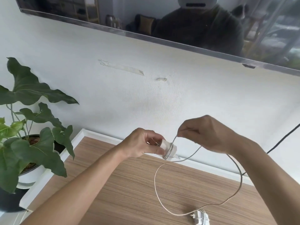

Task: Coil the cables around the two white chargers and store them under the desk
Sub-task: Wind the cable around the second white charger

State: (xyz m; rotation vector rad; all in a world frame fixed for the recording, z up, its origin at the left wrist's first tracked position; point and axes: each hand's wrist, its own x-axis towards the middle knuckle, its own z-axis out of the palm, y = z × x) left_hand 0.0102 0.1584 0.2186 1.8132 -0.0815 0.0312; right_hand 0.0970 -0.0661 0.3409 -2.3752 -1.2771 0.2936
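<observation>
Two chargers, one half-wound and one waiting

Two hands work above the table (129, 184); the left hand (142, 143) clasps the first white charger (170, 149) by its far end, fingers (155, 138) wrapped around the body, leaving the near end bare for the turns; a few loops of cable (155, 181) already sit beside those fingers; the right hand (206, 133) pinches the cable between thumb and fingertips just above the charger, and the slack falls away below in a wide loop onto the table. The charger looks light, hard and smooth, so it may twist in the grip; holding it across its flat sides seems safest. The cable looks thin, limp and springy, likely to unwind unless kept taut. A second white charger (200, 218), its cable bundled, lies on the table well below both hands.
</observation>
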